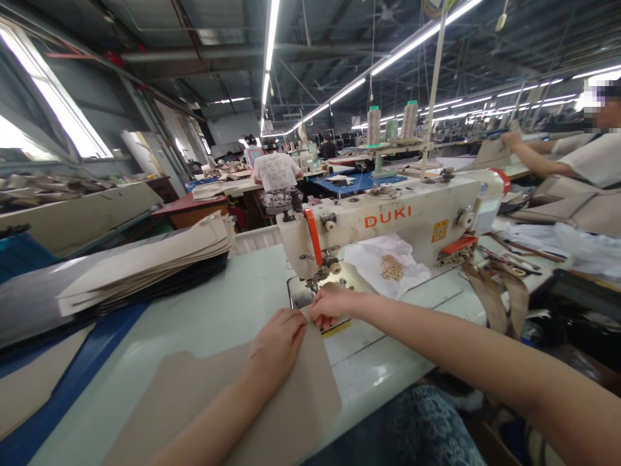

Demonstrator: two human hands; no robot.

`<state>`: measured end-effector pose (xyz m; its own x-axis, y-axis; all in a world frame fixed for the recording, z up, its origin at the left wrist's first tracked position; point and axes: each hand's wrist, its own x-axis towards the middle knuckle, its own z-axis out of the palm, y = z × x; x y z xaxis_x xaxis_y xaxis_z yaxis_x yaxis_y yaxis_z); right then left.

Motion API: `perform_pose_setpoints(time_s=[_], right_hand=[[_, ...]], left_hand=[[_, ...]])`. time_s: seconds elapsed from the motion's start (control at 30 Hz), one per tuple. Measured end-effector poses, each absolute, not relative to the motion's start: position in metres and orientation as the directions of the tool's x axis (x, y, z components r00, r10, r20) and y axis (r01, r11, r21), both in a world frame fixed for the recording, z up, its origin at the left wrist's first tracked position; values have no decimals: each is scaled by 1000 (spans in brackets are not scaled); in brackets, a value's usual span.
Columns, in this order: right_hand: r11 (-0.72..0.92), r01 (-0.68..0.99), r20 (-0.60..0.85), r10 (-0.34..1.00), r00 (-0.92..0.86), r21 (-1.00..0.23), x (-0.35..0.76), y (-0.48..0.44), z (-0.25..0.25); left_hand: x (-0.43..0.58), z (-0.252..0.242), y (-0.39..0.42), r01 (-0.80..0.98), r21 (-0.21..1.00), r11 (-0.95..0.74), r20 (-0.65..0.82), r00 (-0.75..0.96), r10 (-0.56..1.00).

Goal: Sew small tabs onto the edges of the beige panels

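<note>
A beige fabric panel lies on the pale green sewing table, its upper corner near the needle area of a white sewing machine. On that panel, close to the corner, rests my left hand, fingers bent together over the edge. My right hand is closed at the same corner, right beside the machine's presser foot, its fingertips pinching the panel's edge. Whether a smaller part is between those fingertips is hidden. Behind my right hand, small gold-coloured pieces sit on a white plastic bag.
Stacked beige panels lie at the left over black and blue material. Beige straps and tools are right of the machine. Thread cones stand behind it. A person works at the far right; another sits ahead.
</note>
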<state>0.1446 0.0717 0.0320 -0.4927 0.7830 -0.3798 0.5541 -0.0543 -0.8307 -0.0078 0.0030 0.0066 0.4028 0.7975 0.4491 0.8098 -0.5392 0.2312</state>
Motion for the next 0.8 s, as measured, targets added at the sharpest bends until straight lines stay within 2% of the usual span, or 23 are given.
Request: perform_pose_setpoints(time_s=[0.17,0.3,0.4,0.53,0.6,0.67,0.73,0.8], right_hand=[[14,599,-376,767,-519,-800,142,77,31],[131,629,-309,784,-539,-766,141,80,28],[265,641,-178,823,-540,-720,147,75,24],[473,630,81,833,-547,-616,167,60,15],[624,597,203,758,-620,-505,178,53,9],[777,549,317,628,-711,-309,184,50,3],[846,515,379,524,-763,-133,187,50,-1],[857,511,392,492,-777,-64,187,50,-2]], left_hand=[[-1,3,9,810,185,-556,475,422,772],[3,2,11,832,160,-531,488,401,775],[4,3,12,842,171,-511,482,381,789],[4,4,11,840,197,-506,474,370,799],[4,4,11,840,204,-503,477,363,801],[4,4,11,839,213,-500,478,357,803],[4,3,11,835,225,-502,483,352,802],[3,2,12,828,233,-510,490,353,797]])
